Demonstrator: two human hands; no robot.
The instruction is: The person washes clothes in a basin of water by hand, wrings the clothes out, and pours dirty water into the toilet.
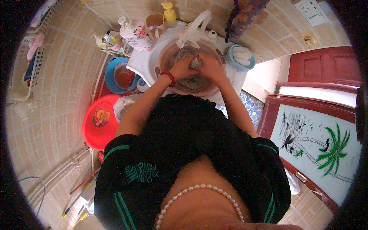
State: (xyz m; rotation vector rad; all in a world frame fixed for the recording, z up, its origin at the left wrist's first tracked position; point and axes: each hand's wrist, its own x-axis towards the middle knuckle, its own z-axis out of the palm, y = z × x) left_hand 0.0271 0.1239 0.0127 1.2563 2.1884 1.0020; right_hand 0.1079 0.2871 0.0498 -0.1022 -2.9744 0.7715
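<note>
A pinkish translucent plastic basin (163, 59) sits in a white washbasin (141, 61). Both hands are inside its rim, fingers bent towards each other around a bunched grey cloth (197, 62). My left hand (182, 66), with a red bead bracelet (169, 77) at the wrist, grips it from the left. From the right, my right hand (212, 67) holds the same bundle, slightly blurred. More grey material lies low in the basin below the hands; whether it is one piece with the bundle I cannot tell. Just beyond, a white faucet (198, 24) has pale material around its spout.
Behind the left hand stand a floral pump bottle (136, 34), a mug (155, 21) and a yellow pump bottle (168, 13). A small blue tub (248, 64) sits right. A blue bucket (110, 77) and red basin (100, 138) are lower left. A painted glass door (287, 126) stands right.
</note>
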